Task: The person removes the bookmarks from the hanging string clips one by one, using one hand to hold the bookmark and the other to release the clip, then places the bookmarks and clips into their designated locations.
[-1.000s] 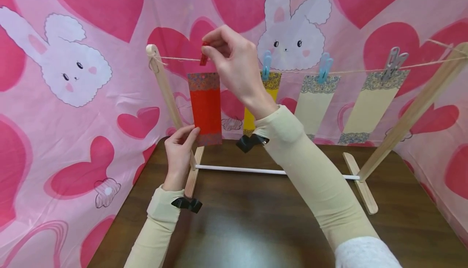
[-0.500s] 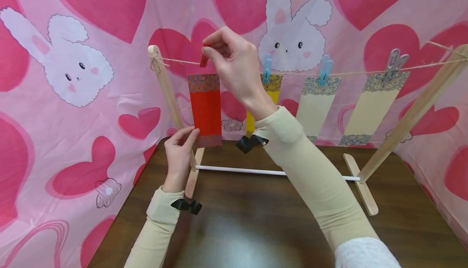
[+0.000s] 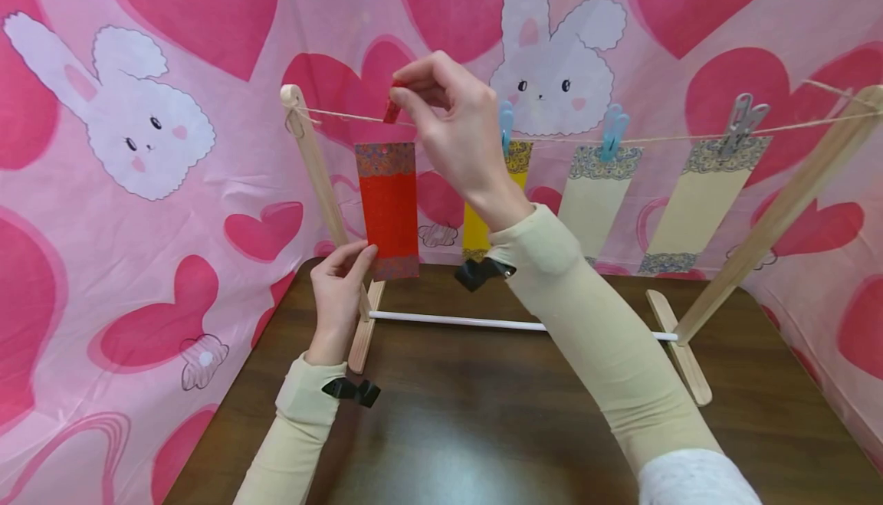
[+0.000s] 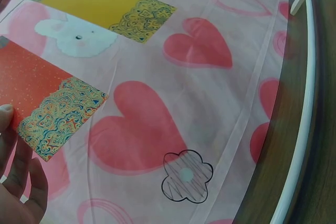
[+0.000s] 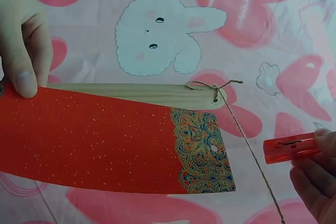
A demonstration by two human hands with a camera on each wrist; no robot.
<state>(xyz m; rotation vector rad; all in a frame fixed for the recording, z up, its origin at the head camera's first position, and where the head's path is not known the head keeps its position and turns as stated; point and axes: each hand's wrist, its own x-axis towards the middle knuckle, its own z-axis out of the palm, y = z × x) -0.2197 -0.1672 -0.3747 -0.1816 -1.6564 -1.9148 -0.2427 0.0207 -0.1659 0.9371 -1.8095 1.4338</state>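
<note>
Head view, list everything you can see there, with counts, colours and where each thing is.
red paper strip: 1, red with patterned ends, below the string, off it
red clip: 1, red, at the string
other paper strips: 3, one yellow, two cream, hanging
pegs on them: 3, two blue, one grey
string: 1, tan, between posts
wooden rack: 1, light wood, white rod
table: 1, dark brown
cloth: pink, hearts, rabbits
left hand: holds red strip's bottom
right hand: pinches red clip

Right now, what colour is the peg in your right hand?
Red peg, pinched by the right hand; the right wrist view shows it best.
</note>
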